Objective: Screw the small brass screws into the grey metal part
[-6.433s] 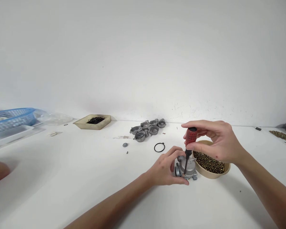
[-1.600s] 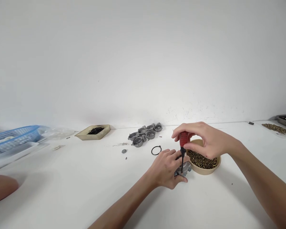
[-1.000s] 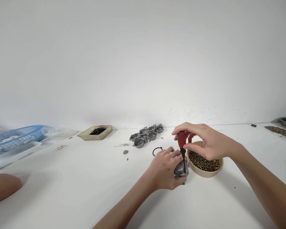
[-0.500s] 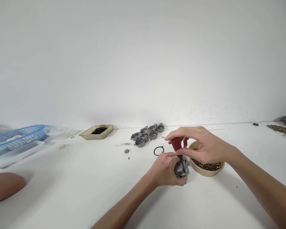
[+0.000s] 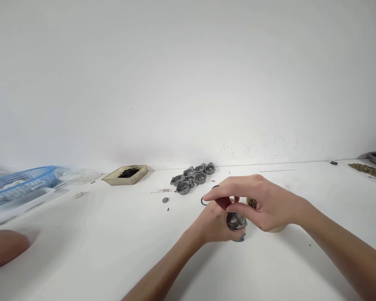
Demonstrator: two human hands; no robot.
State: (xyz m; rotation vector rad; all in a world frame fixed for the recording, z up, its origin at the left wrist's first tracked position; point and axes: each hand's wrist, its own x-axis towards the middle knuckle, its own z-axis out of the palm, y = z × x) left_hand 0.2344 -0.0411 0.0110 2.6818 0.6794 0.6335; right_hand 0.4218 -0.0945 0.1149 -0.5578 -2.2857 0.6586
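My left hand [image 5: 217, 221] is wrapped round a grey metal cup-shaped casting [image 5: 234, 221], its hollow side facing up. In my right hand [image 5: 260, 200] is a screwdriver [image 5: 222, 203] with a red handle, gripped between thumb and fingers. Its dark shaft slants down into the casting, the tip near the right inner rim. Behind my right hand, a round tan bowl [image 5: 252, 202] of small brass screws is mostly hidden. A black rubber ring [image 5: 203, 201] lies on the table just beyond my left hand, partly covered.
Several grey castings [image 5: 183, 187] sit in a cluster near the wall. To their left is a tan tray [image 5: 125, 179] of black rings. A blue basket [image 5: 28, 177] stands far left, with another person's arm [image 5: 6, 248] below. Brass parts [image 5: 366, 170] lie far right.
My right hand and the screwdriver have shifted slightly left and lower, and the handle leans over more. The hand now covers most of the bowl. My left hand keeps hold of the casting.
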